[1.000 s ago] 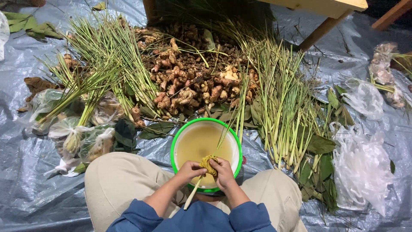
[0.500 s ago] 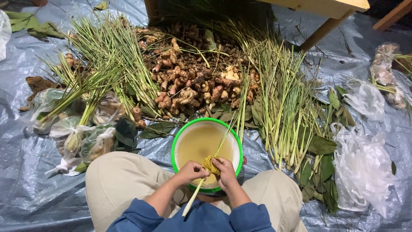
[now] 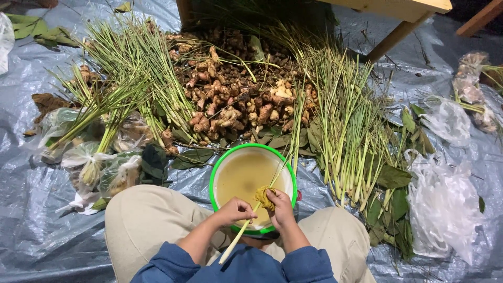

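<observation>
Lemongrass stalk (image 3: pixel 238 236) lies across my lap and over the basin (image 3: pixel 217 178) of murky water — my left hand (image 3: pixel 234 210) is closed around its base, my right hand (image 3: pixel 281 205) pinches a yellow scrub pad (image 3: pixel 263 196) against it. Since a second ago little has shifted; my hands sit slightly nearer me, so the scrubbing goes on.

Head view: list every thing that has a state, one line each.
Left hand: closed on the lemongrass stalk.
Right hand: holding a yellowish scrub pad against it.
Lemongrass stalk: slanted over the basin.
Green-rimmed basin: holds murky yellowish water.
Root pile: heaped, unwashed.
</observation>
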